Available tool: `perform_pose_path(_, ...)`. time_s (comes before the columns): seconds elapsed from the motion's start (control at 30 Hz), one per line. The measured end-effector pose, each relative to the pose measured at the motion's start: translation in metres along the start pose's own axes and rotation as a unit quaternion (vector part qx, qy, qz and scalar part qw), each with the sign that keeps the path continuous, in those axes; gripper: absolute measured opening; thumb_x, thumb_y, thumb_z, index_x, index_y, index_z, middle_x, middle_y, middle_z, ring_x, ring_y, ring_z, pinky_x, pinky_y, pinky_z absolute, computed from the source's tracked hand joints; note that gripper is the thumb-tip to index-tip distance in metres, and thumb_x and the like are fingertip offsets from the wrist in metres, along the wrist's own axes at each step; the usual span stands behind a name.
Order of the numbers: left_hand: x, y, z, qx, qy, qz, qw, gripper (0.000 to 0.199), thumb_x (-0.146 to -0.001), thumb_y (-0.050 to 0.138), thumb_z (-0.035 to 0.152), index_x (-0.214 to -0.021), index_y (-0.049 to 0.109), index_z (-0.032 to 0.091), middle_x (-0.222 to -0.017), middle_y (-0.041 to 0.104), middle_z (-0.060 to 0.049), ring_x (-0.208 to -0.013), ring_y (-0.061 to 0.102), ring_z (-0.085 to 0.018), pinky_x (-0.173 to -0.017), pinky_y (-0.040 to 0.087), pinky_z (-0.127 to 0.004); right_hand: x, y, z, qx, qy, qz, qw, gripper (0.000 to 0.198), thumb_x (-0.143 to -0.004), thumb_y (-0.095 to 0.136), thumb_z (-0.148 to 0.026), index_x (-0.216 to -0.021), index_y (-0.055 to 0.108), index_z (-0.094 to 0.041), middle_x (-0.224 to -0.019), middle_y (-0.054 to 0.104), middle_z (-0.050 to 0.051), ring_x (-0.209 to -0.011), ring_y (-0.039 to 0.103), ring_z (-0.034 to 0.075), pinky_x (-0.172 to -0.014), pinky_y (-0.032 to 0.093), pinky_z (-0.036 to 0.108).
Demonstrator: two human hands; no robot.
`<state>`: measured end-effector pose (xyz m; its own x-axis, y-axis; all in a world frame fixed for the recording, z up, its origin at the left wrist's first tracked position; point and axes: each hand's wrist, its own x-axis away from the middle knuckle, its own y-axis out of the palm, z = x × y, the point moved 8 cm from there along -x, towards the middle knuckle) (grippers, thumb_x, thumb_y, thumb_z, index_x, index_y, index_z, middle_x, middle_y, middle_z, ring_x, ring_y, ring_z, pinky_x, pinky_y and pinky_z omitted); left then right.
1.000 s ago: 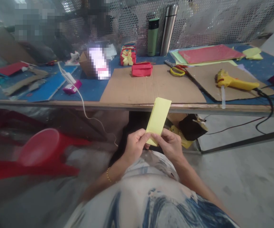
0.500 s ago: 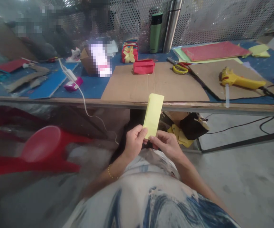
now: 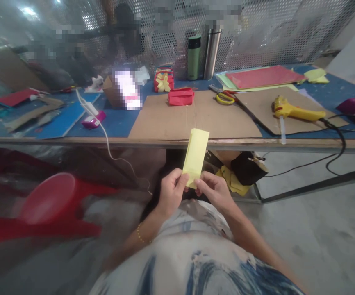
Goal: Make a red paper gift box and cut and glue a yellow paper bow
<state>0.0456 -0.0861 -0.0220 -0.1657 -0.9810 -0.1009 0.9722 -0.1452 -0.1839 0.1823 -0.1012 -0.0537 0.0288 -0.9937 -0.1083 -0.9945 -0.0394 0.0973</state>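
Note:
A folded strip of yellow paper (image 3: 197, 151), several layers thick, tilts slightly right in front of the table edge. My left hand (image 3: 173, 189) pinches its lower left side with the thumb on top. At the lower right corner, my right hand (image 3: 213, 189) grips the same paper between thumb and fingers. Beyond it, a small red folded paper box (image 3: 181, 97) lies on a brown cardboard sheet (image 3: 155, 119). Just behind stands a little red box with a yellow bow (image 3: 164, 79).
Yellow-handled scissors (image 3: 225, 98) and a yellow glue gun (image 3: 299, 111) lie to the right, its cord hanging over the edge. Green and steel bottles (image 3: 194, 59) stand at the back. A lit phone (image 3: 128, 89) leans on the left. A red stool (image 3: 48, 198) is at lower left.
The view has tilted up and shifted a little, so the table things appear lower. Both hands keep hold of the yellow paper, with hardly any change in grip.

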Motion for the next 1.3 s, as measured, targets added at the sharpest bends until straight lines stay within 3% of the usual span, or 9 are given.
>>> perform_pose_path(0.3,0.000,0.006,-0.005,0.029,-0.020,-0.024,0.999,0.040,-0.088,0.066,0.052,-0.070,0.058,0.017,-0.064,0.057,0.002,-0.055,0.054,-0.010,-0.052,0.044,-0.021,-0.003,0.001,0.002,-0.042,-0.008,0.023,0.999,0.041,-0.078,0.078,-0.060,-0.073,0.072,-0.020,-0.061,0.065,0.000,-0.050,0.054,0.012,-0.044,0.048,0.024)
perform_pose_path(0.53,-0.002,0.007,-0.009,0.061,-0.038,-0.026,0.997,0.038,-0.087,0.066,0.052,-0.074,0.062,0.017,-0.068,0.061,0.001,-0.056,0.053,-0.010,-0.053,0.046,-0.021,-0.002,-0.003,0.006,-0.023,0.006,0.040,0.999,0.037,-0.075,0.082,-0.054,-0.068,0.071,-0.020,-0.058,0.062,-0.001,-0.050,0.054,0.012,-0.044,0.047,0.024)
perform_pose_path(0.7,-0.003,0.005,-0.004,0.048,-0.024,-0.023,0.998,0.039,-0.087,0.066,0.051,-0.070,0.059,0.018,-0.062,0.056,0.002,-0.053,0.050,-0.010,-0.051,0.043,-0.021,-0.003,-0.005,0.004,-0.029,0.006,0.051,0.998,0.037,-0.078,0.079,-0.053,-0.067,0.071,-0.019,-0.056,0.061,-0.001,-0.048,0.054,0.011,-0.045,0.048,0.024)
perform_pose_path(0.93,-0.002,0.010,-0.003,0.047,-0.022,-0.051,0.997,0.039,-0.088,0.066,0.052,-0.070,0.059,0.018,-0.059,0.053,0.003,-0.053,0.048,-0.009,-0.051,0.040,-0.021,-0.004,-0.011,0.009,-0.063,0.005,0.085,0.994,0.036,-0.072,0.083,-0.054,-0.067,0.075,-0.020,-0.055,0.064,0.000,-0.044,0.053,0.012,-0.039,0.047,0.024)
perform_pose_path(1.17,0.001,0.015,-0.019,0.110,-0.098,-0.056,0.988,0.042,-0.082,0.073,0.055,-0.070,0.059,0.017,-0.055,0.056,0.003,-0.048,0.048,-0.008,-0.050,0.040,-0.021,0.001,-0.025,0.002,-0.038,-0.042,0.172,0.984,0.029,-0.074,0.082,-0.047,-0.064,0.073,-0.021,-0.056,0.065,-0.001,-0.044,0.052,0.011,-0.039,0.046,0.024)
perform_pose_path(1.3,0.002,0.016,-0.021,0.144,-0.114,-0.047,0.982,0.043,-0.080,0.077,0.053,-0.064,0.058,0.017,-0.054,0.058,0.002,-0.048,0.051,-0.009,-0.051,0.042,-0.021,0.001,-0.028,0.003,-0.035,-0.048,0.186,0.981,0.028,-0.074,0.082,-0.047,-0.067,0.074,-0.020,-0.058,0.068,-0.001,-0.044,0.053,0.011,-0.040,0.046,0.024)
